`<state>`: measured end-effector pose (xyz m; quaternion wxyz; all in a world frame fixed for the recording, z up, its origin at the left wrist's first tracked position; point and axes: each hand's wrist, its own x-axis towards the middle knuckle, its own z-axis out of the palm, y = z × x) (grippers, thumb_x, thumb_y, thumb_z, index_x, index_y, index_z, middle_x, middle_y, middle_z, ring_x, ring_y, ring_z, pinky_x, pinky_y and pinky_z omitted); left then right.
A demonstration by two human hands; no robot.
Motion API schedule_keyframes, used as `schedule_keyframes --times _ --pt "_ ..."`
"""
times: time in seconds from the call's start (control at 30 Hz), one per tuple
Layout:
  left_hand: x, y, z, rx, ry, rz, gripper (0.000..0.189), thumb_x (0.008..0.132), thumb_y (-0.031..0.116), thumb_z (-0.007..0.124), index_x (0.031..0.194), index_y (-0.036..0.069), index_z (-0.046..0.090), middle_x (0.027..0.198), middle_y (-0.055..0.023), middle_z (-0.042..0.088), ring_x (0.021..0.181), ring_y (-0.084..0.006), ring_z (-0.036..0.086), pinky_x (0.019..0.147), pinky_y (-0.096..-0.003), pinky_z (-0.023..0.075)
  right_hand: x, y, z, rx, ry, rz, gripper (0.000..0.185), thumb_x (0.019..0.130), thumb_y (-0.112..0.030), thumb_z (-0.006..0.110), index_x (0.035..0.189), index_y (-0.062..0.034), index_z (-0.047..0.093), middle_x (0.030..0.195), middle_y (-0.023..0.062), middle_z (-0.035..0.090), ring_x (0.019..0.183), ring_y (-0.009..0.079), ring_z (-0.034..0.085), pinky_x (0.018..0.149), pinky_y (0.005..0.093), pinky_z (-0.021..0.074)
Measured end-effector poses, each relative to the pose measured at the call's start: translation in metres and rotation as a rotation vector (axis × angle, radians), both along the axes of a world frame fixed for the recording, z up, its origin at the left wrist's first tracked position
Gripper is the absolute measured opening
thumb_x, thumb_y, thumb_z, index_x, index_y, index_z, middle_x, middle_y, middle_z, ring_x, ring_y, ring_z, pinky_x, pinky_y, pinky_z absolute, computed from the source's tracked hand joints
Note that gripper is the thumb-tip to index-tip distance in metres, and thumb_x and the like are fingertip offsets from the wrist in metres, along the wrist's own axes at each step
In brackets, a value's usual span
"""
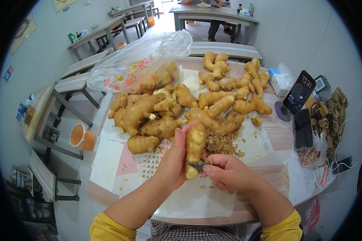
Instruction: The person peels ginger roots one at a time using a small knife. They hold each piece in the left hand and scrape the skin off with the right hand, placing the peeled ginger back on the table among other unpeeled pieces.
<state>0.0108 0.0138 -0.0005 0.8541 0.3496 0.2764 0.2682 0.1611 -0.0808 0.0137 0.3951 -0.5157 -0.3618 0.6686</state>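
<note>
My left hand [176, 156] grips a long piece of ginger root [196, 143], which stands nearly upright over the paper with its pale end toward me. In my right hand [226, 171] is a small dark blade [196, 165], laid across the ginger near its lower end; its handle is hidden by my fingers. Bits of skin cling to the blade. Just beyond lies a heap of brown ginger peelings [223, 142]. Large ginger roots [141, 111] are piled to the left, and more ginger [218, 101] spreads behind and to the right.
A clear plastic bag [144, 66] with ginger inside sits at the table's far left. To the right are a phone on a stand [298, 92], a second phone [303, 128], a tissue pack [280, 81] and white cables. An orange bucket [83, 137] stands on the floor; a person [217, 27] sits beyond.
</note>
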Motion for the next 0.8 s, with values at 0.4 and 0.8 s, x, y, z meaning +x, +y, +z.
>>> schedule_keyframes --times 0.4,0.8 --pt "-0.010 0.000 0.000 -0.145 -0.146 -0.193 0.063 0.098 0.061 0.032 0.144 0.017 0.034 0.095 -0.0063 0.053 0.077 -0.0163 0.055 0.053 -0.0284 0.0468 0.001 0.008 0.002 0.183 0.037 -0.533 0.024 0.099 -0.026 0.056 0.086 -0.0052 0.056 0.055 -0.0031 0.045 0.041 0.0052 0.037 0.039 0.0212 0.0330" --pt "-0.009 0.001 -0.004 -0.280 -0.195 -0.027 0.049 0.105 0.046 0.029 0.138 0.014 0.045 0.104 -0.0094 0.060 0.092 -0.0188 0.059 0.080 -0.0338 0.0512 -0.009 -0.004 -0.004 -0.020 0.187 0.059 0.027 0.098 -0.028 0.057 0.087 -0.0039 0.060 0.056 -0.0031 0.048 0.044 0.0061 0.044 0.042 0.0228 0.0348"
